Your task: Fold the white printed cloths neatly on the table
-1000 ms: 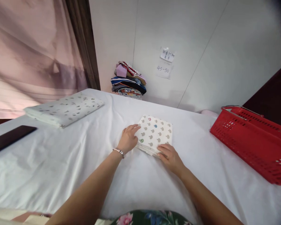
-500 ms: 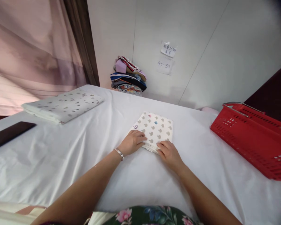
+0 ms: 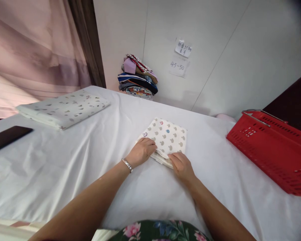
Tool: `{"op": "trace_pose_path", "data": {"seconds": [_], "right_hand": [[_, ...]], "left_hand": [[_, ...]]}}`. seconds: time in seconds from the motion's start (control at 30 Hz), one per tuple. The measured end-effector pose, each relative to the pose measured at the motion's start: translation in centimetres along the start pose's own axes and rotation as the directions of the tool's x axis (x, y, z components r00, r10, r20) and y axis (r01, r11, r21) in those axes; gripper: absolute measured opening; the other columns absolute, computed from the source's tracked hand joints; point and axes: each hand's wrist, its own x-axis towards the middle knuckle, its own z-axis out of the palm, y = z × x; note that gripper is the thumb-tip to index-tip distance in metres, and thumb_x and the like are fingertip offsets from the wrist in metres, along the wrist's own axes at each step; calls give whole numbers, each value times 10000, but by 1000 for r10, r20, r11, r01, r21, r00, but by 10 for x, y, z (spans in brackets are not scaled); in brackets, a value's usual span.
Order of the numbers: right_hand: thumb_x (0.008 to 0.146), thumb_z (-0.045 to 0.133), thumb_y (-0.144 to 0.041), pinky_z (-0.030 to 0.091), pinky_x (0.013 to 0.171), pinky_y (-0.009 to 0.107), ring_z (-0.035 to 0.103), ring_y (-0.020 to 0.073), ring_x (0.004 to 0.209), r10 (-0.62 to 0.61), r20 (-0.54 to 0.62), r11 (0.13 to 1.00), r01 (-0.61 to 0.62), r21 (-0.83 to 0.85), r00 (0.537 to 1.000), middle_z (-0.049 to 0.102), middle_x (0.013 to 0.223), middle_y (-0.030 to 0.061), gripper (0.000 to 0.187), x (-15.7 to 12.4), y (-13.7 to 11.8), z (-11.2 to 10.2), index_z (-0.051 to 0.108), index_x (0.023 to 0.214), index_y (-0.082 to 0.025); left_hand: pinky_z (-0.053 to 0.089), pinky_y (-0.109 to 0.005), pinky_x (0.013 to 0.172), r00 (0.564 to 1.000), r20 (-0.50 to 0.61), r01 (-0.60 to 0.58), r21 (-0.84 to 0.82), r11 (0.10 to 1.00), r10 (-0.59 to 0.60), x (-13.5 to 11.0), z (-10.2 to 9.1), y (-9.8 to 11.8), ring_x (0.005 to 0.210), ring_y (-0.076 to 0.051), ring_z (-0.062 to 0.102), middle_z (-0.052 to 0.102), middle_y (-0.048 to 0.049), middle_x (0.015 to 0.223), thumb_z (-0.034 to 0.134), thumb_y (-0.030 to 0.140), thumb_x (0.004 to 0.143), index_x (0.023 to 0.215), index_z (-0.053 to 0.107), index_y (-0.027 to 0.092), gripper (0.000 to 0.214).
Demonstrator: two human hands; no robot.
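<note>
A folded white cloth (image 3: 168, 135) with grey mushroom-like prints, plus a few red, blue and purple ones, lies on the white-covered table in front of me. My left hand (image 3: 142, 150), with a silver bracelet at the wrist, grips the near left edge of the cloth. At the near right edge, my right hand (image 3: 182, 164) pinches the upper layers between thumb and fingers. Between the two hands the top layers are slightly lifted, and lower folded layers show beneath them.
Another folded patterned cloth (image 3: 65, 107) lies at the left, beside a dark flat object (image 3: 8, 138). A red plastic basket (image 3: 268, 150) stands at the right. Behind the table's far edge rises a stack of folded fabrics (image 3: 137, 78) against the wall.
The near edge of the cloth's top layers has been raised a little, opening a gap above the lower layers. Both hands stay at nearly the same spots; the view has shifted slightly.
</note>
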Motion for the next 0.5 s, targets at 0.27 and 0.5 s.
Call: {"op": "trace_pose_path", "data": {"seconds": [0.27,0.5], "right_hand": [[906,359,-221,427,715,341,512,193,799,-16,59,1000,15,20,998,583,904,87,283,1,-6,-4,597,1053,-186],[892,391,-171,430,666,318,515,177,752,-78,-85,997,80,22,993,593,833,77,253,-1,-2,2,610,1018,-169]], "left_hand": [[358,-337,870,999,47,2,32,999,-4,-3,-5,1,912,-172,507,594,-39,920,408,216,892,890,625,198,218],[379,-347,861,999,38,-23,16,1000,22,-6,-2,-3,895,-170,516,589,-30,919,496,203,850,907,608,207,126]]}}
